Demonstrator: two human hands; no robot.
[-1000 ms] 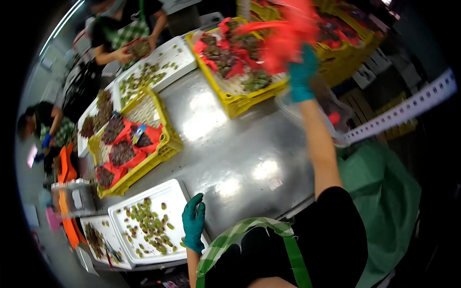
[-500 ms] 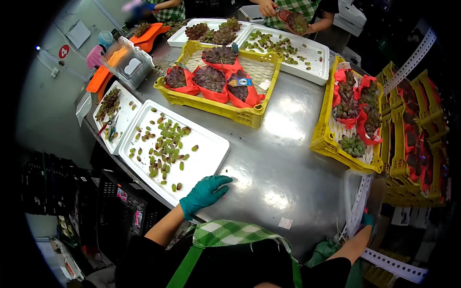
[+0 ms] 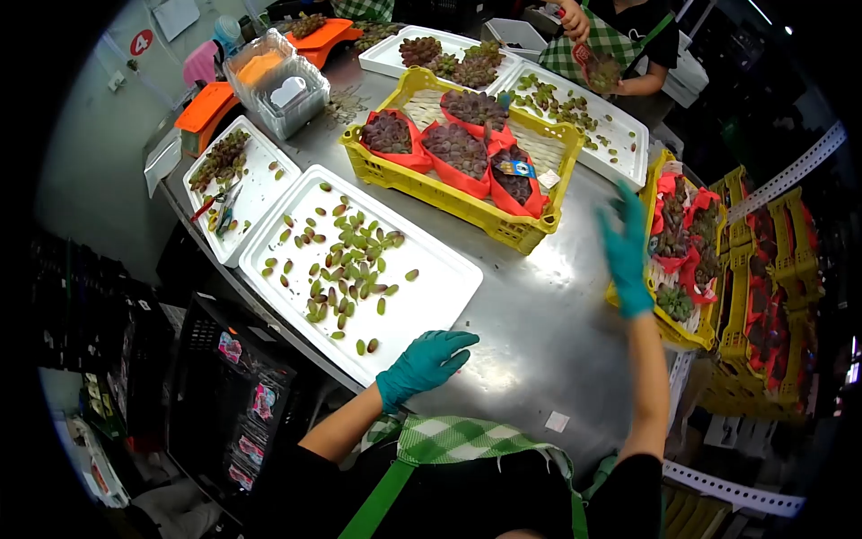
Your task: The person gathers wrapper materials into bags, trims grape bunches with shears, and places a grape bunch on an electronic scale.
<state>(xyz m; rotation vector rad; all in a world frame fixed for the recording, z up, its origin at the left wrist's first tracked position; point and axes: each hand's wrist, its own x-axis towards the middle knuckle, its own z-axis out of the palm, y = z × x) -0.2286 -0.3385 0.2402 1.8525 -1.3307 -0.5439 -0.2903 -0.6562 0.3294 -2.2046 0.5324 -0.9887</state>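
My left hand (image 3: 426, 369), in a teal glove, lies over the metal table (image 3: 516, 323) beside the near corner of a white tray (image 3: 431, 296). Its fingers are stretched out and hold nothing. Loose green and reddish succulent leaves (image 3: 355, 265) are scattered in that tray. My right hand (image 3: 626, 247), also gloved, is raised with fingers apart and somewhat blurred. It is between the middle yellow crate (image 3: 449, 193) and the right yellow crate (image 3: 690, 334). Purple succulents (image 3: 455, 149) wrapped in red sit in the middle crate; one carries a blue tag (image 3: 518, 168).
A smaller tray (image 3: 260, 193) at left holds succulent pieces and red-handled pliers (image 3: 224, 212). Clear plastic boxes (image 3: 296, 103) stand behind it. A co-worker's hand (image 3: 575, 22) and a long white tray (image 3: 620, 148) are across the table. Yellow crates (image 3: 759, 359) are stacked at right.
My right hand has risen from low at the right edge and reached forward over the table. My left hand keeps its place by the tray. The view has shifted.
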